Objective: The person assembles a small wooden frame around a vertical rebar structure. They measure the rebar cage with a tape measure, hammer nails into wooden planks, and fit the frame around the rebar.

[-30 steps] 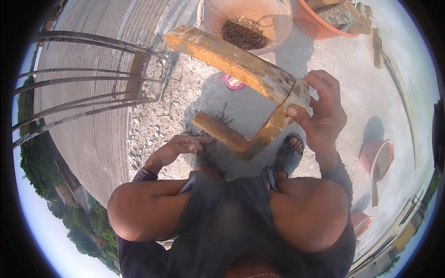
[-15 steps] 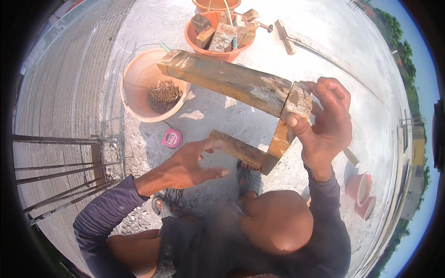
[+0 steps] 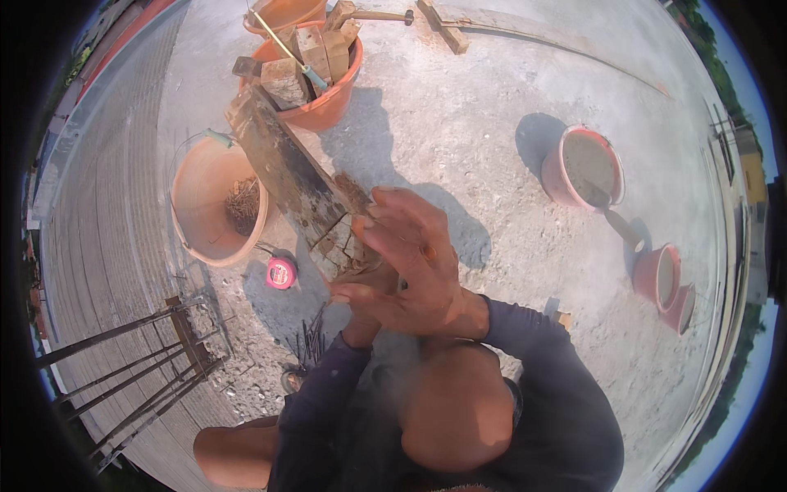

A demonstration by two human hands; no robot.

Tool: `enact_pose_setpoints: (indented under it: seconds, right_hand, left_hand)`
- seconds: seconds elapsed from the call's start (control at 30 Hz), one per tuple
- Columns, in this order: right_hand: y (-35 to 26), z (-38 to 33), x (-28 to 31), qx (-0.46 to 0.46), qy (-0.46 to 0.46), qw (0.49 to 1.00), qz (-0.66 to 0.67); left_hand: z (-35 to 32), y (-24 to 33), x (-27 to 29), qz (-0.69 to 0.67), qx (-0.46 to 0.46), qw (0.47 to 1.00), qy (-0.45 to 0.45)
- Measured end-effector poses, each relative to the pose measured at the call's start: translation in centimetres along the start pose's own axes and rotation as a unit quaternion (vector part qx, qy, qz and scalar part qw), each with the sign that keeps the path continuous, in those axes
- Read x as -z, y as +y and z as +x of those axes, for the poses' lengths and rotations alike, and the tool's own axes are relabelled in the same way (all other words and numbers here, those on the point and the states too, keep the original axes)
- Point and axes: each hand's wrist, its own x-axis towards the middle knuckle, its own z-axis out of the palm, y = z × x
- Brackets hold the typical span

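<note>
A U-shaped wooden frame (image 3: 287,160) of weathered timber is held up in front of me, its long beam slanting away to the far left. My right hand (image 3: 422,266) is closed around its near, cracked end, fingertips on one edge and thumb at the other. Only the wrist of my left hand (image 3: 361,330) shows; its fingers are hidden behind the right hand and the wood. Past the long beam, part of a shorter wooden piece (image 3: 352,193) is visible. A pink tape measure (image 3: 280,273) lies on the concrete left of my hands.
An orange basin (image 3: 328,107) at the far left holds wood blocks; a hammer (image 3: 381,15) lies across it. Nearer stands a pale bucket (image 3: 193,217) with rusty nails. Pinkish buckets (image 3: 566,184) stand on the right. Rebar (image 3: 123,344) juts out at the left edge.
The frame has swung leftward, its near end now toward me. My left hand has moved from beside the short piece to behind my right hand. The whole view has shifted.
</note>
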Motion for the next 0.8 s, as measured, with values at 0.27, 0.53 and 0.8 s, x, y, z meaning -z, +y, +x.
enact_pose_setpoints:
  seconds: [0.27,0.53,0.8]
  right_hand:
    - [20.8,2.2,3.6,-0.354,-0.012,0.935,0.015]
    - [44.1,5.8,-3.6,-0.398,-0.138,0.896,-0.139]
    - [60.9,13.1,-15.3,-0.352,-0.083,0.925,-0.120]
  left_hand:
    - [2.8,-2.6,6.9,-0.104,-0.080,0.974,0.187]
    - [6.2,-3.9,8.1,0.063,-0.057,0.991,0.107]
    - [6.0,-2.3,7.7,0.129,0.044,0.987,0.083]
